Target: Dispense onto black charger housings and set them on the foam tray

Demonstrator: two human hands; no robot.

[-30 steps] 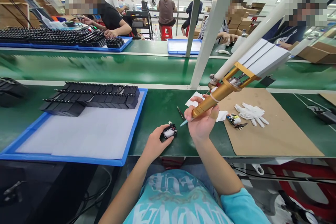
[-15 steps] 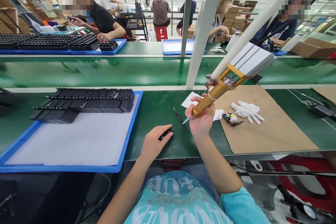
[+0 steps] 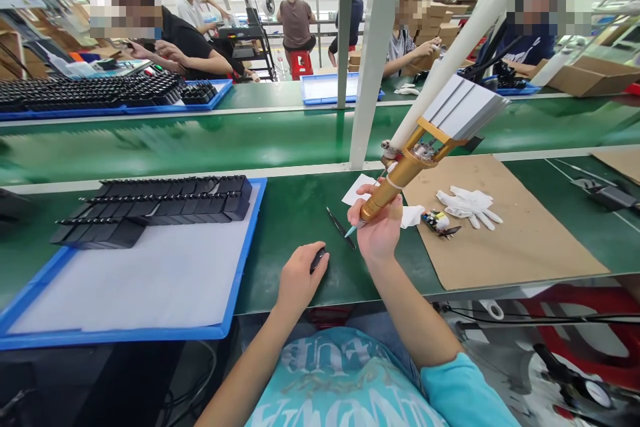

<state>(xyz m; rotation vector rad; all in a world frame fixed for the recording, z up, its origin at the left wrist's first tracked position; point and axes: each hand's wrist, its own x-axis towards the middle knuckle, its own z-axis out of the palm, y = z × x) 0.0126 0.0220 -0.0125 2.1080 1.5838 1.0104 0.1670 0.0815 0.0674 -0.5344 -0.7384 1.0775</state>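
My left hand (image 3: 299, 275) lies over a small black part (image 3: 318, 258) on the green bench, fingers curled round it so that only its right end shows. My right hand (image 3: 379, 230) is closed round the gold barrel of a hanging dispensing tool (image 3: 400, 178), whose pale blue tip points down and left towards a thin black pen-like tool (image 3: 341, 227) lying on the bench. The tool hangs from a white arm that rises to the upper right.
A blue tray (image 3: 243, 260) with a white liner and rows of black parts (image 3: 165, 202) sits at left. Brown cardboard (image 3: 505, 233) at right carries white gloves (image 3: 467, 203) and a small circuit piece (image 3: 438, 221). Other people work at far benches beyond the green conveyor (image 3: 200, 137).
My left hand has turned the small part over and covered it; its white face no longer shows. The right hand and tool hold nearly still while the view shifts slightly.
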